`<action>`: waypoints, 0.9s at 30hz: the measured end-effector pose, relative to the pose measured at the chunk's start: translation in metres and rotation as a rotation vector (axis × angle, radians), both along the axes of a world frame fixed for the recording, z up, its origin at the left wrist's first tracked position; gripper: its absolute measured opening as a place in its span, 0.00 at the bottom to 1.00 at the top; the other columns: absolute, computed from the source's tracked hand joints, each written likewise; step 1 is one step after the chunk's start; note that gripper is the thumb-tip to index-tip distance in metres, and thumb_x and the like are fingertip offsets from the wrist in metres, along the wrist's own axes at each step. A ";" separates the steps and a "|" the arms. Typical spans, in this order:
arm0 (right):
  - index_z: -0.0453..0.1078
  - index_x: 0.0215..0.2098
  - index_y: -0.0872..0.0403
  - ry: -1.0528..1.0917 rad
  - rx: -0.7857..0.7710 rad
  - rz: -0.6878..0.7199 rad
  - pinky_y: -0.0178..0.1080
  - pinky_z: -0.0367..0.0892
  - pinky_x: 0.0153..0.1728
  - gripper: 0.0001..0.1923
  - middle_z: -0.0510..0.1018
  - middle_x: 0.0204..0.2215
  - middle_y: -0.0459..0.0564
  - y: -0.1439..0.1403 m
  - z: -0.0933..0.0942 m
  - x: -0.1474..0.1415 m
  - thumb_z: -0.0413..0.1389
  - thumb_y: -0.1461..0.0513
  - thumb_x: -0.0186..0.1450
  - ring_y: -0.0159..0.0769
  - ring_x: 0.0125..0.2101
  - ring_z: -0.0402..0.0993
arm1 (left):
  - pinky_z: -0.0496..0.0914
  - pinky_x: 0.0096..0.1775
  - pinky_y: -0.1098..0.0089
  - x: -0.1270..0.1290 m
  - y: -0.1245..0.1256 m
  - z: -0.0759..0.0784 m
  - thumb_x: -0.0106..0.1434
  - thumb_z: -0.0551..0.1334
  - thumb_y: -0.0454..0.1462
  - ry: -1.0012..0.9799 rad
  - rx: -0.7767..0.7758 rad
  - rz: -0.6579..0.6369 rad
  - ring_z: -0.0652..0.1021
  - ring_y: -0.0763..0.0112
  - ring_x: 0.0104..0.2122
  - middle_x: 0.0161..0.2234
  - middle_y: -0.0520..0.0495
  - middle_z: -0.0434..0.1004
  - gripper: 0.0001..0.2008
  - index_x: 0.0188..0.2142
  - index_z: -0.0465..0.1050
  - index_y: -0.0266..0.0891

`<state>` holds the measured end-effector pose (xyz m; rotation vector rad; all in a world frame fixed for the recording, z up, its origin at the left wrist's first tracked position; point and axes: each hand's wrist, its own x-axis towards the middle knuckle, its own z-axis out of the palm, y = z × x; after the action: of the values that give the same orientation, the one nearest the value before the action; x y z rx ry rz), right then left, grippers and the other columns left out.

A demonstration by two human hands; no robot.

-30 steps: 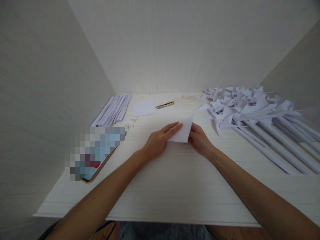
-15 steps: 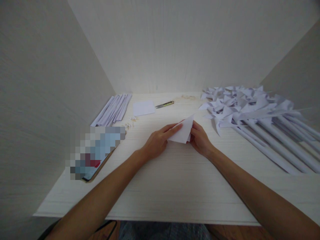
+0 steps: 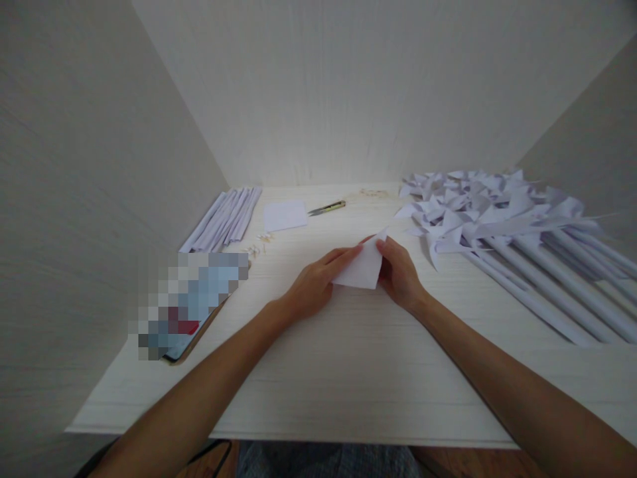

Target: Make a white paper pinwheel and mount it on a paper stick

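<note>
Between my two hands, above the middle of the table, is a folded piece of white paper (image 3: 361,268). My left hand (image 3: 314,282) is closed on its left side, with the thumb lying over the top face. My right hand (image 3: 399,271) pinches the right edge, thumb near the upper corner; its other fingers are partly hidden behind the paper. Beyond the hands lie a white paper square (image 3: 285,216) and a small pair of thread snips (image 3: 327,208).
Rolled paper sticks (image 3: 226,218) lie at the back left, by small scattered bits (image 3: 256,249). A phone (image 3: 199,312), mostly pixelated, rests at the left. Paper pinwheels (image 3: 478,206) on rolled paper sticks (image 3: 542,279) are heaped at the right. Walls enclose the table (image 3: 348,372).
My right thumb has come up over the paper's right edge onto its near face. The paper's two layers, slightly apart before, now look closed together. My left hand has hardly moved.
</note>
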<state>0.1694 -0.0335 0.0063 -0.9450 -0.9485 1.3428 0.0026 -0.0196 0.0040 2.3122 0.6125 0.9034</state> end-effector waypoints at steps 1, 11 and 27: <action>0.66 0.26 0.53 -0.004 0.011 -0.002 0.29 0.47 0.13 0.13 0.62 0.16 0.41 0.000 -0.001 0.001 0.55 0.52 0.52 0.25 0.15 0.56 | 0.60 0.50 0.62 0.000 0.000 -0.001 0.48 0.48 0.22 -0.011 -0.011 0.004 0.64 0.64 0.52 0.55 0.45 0.60 0.37 0.57 0.50 0.47; 0.68 0.33 0.54 0.009 0.007 0.082 0.35 0.62 0.21 0.26 0.72 0.22 0.48 -0.001 0.006 -0.001 0.54 0.43 0.48 0.35 0.25 0.68 | 0.60 0.20 0.74 0.007 -0.007 0.007 0.60 0.49 0.42 -0.086 -0.450 0.214 0.64 0.77 0.14 0.14 0.54 0.64 0.14 0.31 0.68 0.34; 0.68 0.31 0.56 -0.124 0.122 0.361 0.40 0.68 0.33 0.20 0.77 0.29 0.49 -0.003 0.000 -0.002 0.65 0.59 0.41 0.38 0.31 0.73 | 0.48 0.10 0.78 0.020 -0.018 0.010 0.52 0.55 0.49 -0.323 -1.169 -0.026 0.57 0.83 0.06 0.08 0.54 0.63 0.19 0.19 0.62 0.35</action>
<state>0.1678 -0.0366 0.0060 -0.7944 -1.3291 1.5177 0.0223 -0.0380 0.0140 1.1023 0.6988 0.6110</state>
